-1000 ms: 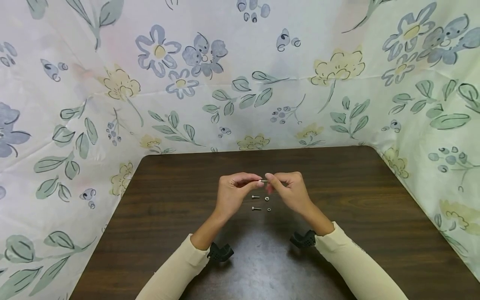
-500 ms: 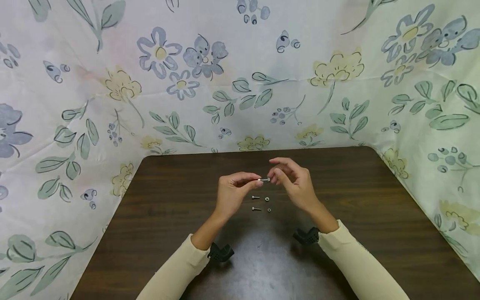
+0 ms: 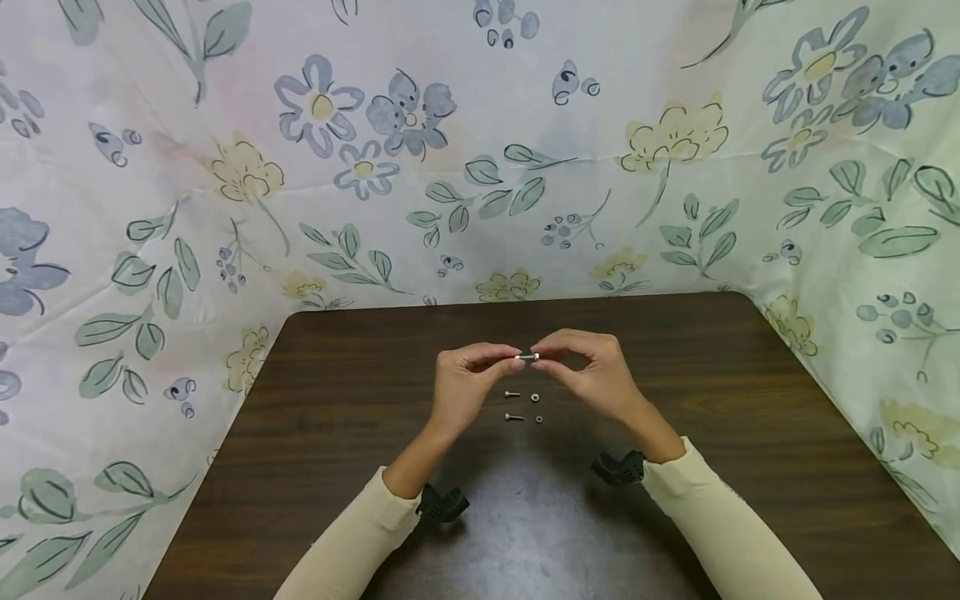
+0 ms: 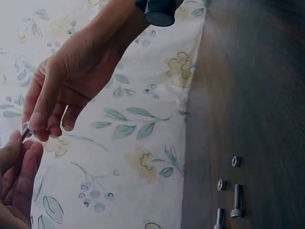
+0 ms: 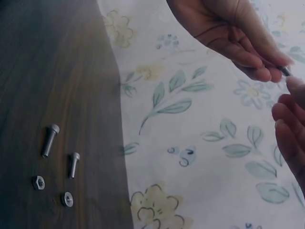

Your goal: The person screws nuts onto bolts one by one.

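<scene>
A small silver bolt point(image 3: 527, 357) is held level above the table between both hands. My left hand point(image 3: 463, 387) pinches its left end between thumb and fingers. My right hand point(image 3: 592, 375) has its thumb and fingertips at the other, wider end; in the left wrist view I cannot tell whether that end is the head or a nut. The bolt's dark shank point(image 5: 285, 71) shows between the fingertips in the right wrist view. Below the hands lie a shorter bolt point(image 3: 512, 394), a longer bolt point(image 3: 513, 417), a larger nut point(image 3: 535, 397) and a smaller nut point(image 3: 539, 419).
The dark wooden table point(image 3: 360, 375) has rounded far corners. Floral cloth point(image 3: 480, 225) hangs behind it and along both sides. Black wrist devices sit on the left wrist point(image 3: 442, 505) and the right wrist point(image 3: 618, 468).
The right hand's fingers came off the bolt, spread slightly, then closed on its right end again. The left hand kept its pinch with hardly any movement. Loose hardware stayed put.
</scene>
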Available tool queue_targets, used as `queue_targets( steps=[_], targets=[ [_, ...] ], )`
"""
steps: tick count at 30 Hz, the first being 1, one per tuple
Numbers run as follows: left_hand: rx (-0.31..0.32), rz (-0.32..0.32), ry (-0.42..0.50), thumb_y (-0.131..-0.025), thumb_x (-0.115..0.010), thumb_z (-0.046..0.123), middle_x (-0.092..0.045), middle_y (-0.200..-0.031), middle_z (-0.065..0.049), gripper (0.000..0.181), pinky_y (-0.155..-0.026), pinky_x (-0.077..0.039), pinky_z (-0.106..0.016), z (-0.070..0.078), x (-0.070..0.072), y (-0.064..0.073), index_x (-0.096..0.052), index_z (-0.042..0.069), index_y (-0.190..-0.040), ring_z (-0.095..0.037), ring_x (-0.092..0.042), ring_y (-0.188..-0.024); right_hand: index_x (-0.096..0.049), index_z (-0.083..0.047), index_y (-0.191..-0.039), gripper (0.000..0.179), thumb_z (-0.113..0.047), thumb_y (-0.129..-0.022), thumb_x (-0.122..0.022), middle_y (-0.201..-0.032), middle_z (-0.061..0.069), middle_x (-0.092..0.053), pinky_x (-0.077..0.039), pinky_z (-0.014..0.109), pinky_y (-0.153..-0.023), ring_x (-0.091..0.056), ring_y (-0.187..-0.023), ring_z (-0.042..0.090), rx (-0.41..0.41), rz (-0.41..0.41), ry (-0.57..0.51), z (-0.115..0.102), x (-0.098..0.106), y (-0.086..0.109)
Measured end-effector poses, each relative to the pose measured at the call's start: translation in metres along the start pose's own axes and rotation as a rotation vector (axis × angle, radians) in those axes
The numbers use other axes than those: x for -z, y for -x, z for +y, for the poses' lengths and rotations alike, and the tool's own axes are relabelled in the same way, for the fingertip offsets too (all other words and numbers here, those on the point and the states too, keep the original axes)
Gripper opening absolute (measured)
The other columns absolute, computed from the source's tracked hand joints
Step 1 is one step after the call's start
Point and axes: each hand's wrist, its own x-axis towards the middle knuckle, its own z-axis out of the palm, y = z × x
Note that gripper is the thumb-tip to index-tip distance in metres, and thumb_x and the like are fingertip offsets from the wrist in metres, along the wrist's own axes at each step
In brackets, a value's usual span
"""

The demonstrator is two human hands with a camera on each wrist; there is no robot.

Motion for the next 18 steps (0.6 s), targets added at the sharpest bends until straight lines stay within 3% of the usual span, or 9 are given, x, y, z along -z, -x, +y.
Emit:
queue_targets(
  steps=[9, 15, 18],
  targets=[
    [-0.012, -0.018, -0.018, -0.085, -0.081, 0.002, -0.077, -0.092, -0.008, 0.012, -0.067, -0.061, -0.028, 0.001, 0.001, -0.002, -0.080, 0.001, -0.096, -0.020, -0.073, -0.079, -0.073, 0.007, -0.094, 0.029, 0.025, -0.072, -0.077, -0.088, 0.016, -0.074, -0.057, 0.020, -0.069, -0.069, -0.073, 0.018, -0.017, -0.028, 0.028, -0.021, 0.002, -0.009],
    [-0.029, -0.019, -0.051, -0.085, -0.081, 0.004, -0.077, -0.090, -0.007, 0.011, -0.064, -0.059, -0.024, 0.001, 0.001, 0.000, -0.081, 0.002, -0.096, -0.018, -0.071, -0.075, -0.073, 0.003, -0.088, 0.011, 0.013, -0.084, -0.074, -0.080, 0.013, -0.072, -0.055, 0.024, -0.061, -0.066, -0.066, 0.018, -0.073, -0.058, 0.050, -0.026, -0.001, -0.008],
    [-0.021, -0.021, -0.048, -0.084, -0.081, 0.002, -0.077, -0.090, -0.007, 0.011, -0.064, -0.057, -0.022, 0.001, -0.001, 0.001, -0.081, 0.002, -0.096, -0.018, -0.070, -0.075, -0.072, 0.002, -0.083, 0.013, 0.013, -0.088, -0.069, -0.075, 0.014, -0.071, -0.056, 0.024, -0.059, -0.067, -0.064, 0.019, -0.107, -0.063, 0.036, -0.026, -0.003, -0.006]
  ],
)
